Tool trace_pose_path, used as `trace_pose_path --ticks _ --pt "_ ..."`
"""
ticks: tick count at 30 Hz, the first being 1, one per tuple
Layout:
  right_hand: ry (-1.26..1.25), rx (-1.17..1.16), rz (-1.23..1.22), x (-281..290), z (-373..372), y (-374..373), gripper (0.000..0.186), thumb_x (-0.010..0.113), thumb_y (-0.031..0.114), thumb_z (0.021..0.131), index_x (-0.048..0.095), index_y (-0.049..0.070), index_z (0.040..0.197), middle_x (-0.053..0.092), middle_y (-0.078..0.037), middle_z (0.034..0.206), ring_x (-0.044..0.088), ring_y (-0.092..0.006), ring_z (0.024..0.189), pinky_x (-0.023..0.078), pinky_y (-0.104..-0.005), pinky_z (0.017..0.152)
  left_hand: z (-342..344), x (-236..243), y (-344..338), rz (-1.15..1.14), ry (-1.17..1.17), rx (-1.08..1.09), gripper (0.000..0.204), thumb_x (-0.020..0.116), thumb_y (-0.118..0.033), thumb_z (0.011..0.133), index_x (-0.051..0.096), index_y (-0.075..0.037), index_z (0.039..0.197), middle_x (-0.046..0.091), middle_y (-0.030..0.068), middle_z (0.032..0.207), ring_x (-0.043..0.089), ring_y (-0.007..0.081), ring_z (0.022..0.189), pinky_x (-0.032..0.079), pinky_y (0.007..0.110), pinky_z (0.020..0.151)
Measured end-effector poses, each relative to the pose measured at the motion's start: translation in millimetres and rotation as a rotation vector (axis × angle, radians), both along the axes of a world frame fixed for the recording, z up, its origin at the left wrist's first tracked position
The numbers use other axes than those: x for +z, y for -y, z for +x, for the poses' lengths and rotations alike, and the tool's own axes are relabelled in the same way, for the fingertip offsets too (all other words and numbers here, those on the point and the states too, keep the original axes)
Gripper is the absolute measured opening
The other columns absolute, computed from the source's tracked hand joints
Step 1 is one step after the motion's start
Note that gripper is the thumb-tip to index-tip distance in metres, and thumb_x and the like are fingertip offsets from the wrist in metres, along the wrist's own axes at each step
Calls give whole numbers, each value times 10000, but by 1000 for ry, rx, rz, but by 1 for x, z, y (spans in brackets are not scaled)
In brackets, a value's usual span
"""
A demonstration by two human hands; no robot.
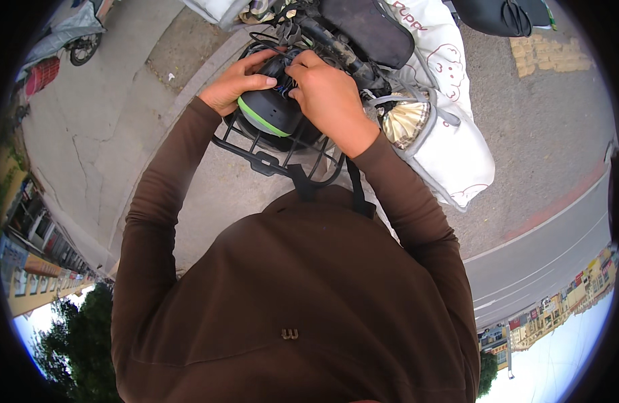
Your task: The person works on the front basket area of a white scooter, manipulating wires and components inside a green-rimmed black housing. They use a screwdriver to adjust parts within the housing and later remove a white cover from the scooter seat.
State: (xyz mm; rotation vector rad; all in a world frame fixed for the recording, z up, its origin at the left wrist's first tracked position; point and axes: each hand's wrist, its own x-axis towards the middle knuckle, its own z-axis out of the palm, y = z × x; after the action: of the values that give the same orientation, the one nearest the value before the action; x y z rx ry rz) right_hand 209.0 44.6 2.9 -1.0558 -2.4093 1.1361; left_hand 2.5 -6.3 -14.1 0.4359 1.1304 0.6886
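A black rounded housing (269, 113) with a bright green and grey stripe sits at the front of a two-wheeler, behind a black metal rack (261, 161). My left hand (237, 82) is closed on the housing's left side, thumb on top, with some fingertips hidden among dark parts. From the right, my right hand (326, 94) bends over the opening above the housing, fingers curled and pinched beside thin dark and blue wires (281, 87). Exactly what those fingers hold is hidden. Black cables (261, 39) loop just beyond my hands.
Right of my hands hangs a white quilted cover (450, 151) with cartoon line drawings and a shiny gold lining (405, 123). A dark seat (373, 30) lies beyond. Another dark seat (494, 15) stands far right, and a red basket (42, 76) far left. Pavement and a road (538, 269) surround me.
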Motion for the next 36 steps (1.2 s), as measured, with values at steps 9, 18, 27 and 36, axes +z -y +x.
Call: trace_pose_path --ticks 9,18,27,36 --pt "-32 -107 34 3 -7 6 93 655 54 717 656 64 810 593 -63 929 658 -277 759 532 -387 632 2 6 -10 -42 -81 -83 650 649 -162 830 382 -23 1407 525 96 1270 549 153 1118 455 293 951" --pt "-43 -23 -12 4 1 -2 156 696 44 712 686 56 867 613 -75 953 653 -301 781 529 -410 661 1 6 -6 -61 -29 -58 709 685 -239 823 358 -59 1425 533 115 1251 543 165 1137 442 300 966" --pt "-101 -111 -56 -9 3 4 205 721 55 727 704 62 931 626 -80 1012 650 -314 801 531 -398 699 54 22 70 302 -130 586 1299 902 -441 589 78 -123 1541 311 210 1459 376 307 1334 323 422 1106" --pt "-70 -196 -15 -8 -6 0 202 705 52 743 708 68 944 633 -105 973 649 -318 832 525 -403 732 79 3 59 541 -762 821 1001 926 -295 584 331 -37 1347 428 131 1261 437 245 1191 355 388 1042"
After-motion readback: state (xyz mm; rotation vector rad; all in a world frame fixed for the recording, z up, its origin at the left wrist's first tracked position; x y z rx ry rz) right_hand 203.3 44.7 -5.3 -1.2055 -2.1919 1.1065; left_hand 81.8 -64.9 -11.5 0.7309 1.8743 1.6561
